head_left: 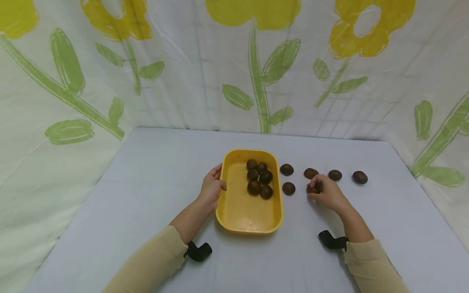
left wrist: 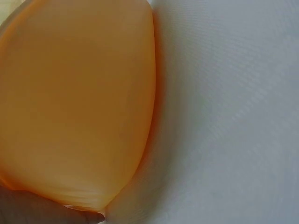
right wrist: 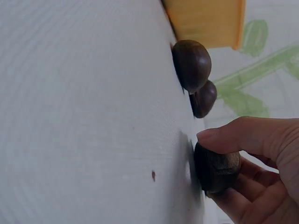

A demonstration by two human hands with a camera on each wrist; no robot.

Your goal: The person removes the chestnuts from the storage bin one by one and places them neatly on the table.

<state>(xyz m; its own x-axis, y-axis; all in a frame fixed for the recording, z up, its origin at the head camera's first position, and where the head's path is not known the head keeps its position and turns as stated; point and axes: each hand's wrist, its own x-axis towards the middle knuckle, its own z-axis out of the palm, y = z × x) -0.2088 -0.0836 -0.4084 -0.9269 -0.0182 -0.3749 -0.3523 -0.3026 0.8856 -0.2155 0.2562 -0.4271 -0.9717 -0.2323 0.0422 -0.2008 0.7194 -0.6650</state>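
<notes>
A yellow plastic tray stands on the table with several brown chestnuts in its middle and right part. My left hand grips the tray's left side, thumb over the rim and fingers along the outside wall. In the left wrist view the tray's orange-looking outer wall fills much of the picture. To the right of the tray, my right hand pinches a chestnut between thumb and fingers, at or just above the table surface; which of these I cannot tell.
Two loose chestnuts lie close by the tray's right wall. Another chestnut is just beyond my right hand, and two more, one of them the farthest-right chestnut, lie further right. A white flower-printed curtain hangs behind the table.
</notes>
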